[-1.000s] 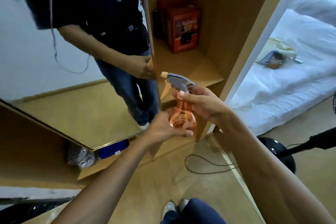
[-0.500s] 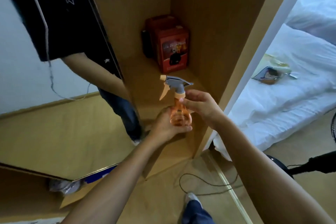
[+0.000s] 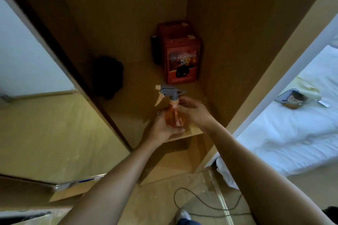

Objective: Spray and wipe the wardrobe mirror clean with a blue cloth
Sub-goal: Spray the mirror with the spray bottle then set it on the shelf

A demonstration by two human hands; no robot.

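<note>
Compared with a second ago, the view is turned off the wardrobe mirror [image 3: 45, 118] and into the open wardrobe, so that the reflected figure is no longer seen in the glass, and the spray bottle [image 3: 172, 115] is carried lower, over the front of the wooden shelf [image 3: 128, 107]. This is judged to mean that the bottle is being set down or readied, not aimed at the mirror; no spraying or wiping can be confirmed, and no blue cloth is seen in either hand.

The orange body of the bottle is cupped from below and from the left by the left hand [image 3: 162, 129], its fingers curled under the base in a grasping grip. The neck, just under the grey trigger head, is pinched by the right hand [image 3: 193, 111]. Both forearms are stretched forward into the wardrobe. A red box [image 3: 181, 60] stands at the back of the shelf, well apart from the bottle.
</note>
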